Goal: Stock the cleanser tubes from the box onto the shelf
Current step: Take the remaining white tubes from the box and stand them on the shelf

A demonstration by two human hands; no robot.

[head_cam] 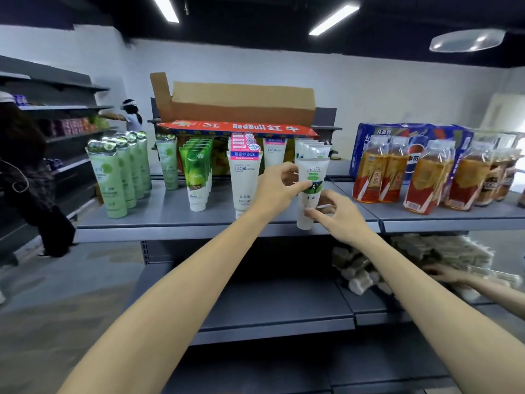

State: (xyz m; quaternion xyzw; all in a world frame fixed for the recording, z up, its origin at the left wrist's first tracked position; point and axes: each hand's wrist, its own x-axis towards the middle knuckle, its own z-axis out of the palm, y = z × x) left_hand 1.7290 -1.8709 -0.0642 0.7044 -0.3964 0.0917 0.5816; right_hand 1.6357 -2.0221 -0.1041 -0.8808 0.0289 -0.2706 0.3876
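Both bare forearms reach up from the bottom of the frame to the middle, where the left hand (277,184) and the right hand (336,213) meet on one white cleanser tube (311,191) with a green band on its label. Left fingers (287,169) pinch the tube's upper body from the side, thumb across the label; right fingers (314,213) close lightly on its lower part near the cap, so both hands grip the same tube. It stands cap-down at the front lip of the grey shelf (170,214), just right of the white Facial tube (244,180) and in front of a short file of matching tubes (314,149). The cardboard box (241,105) sits behind, at upper centre. To do this well, I judge the cap should land flat and fully on the shelf, not over the edge, label facing out, in line with its file. Steady the base, then release the top last, so the neighbouring tube is not knocked over
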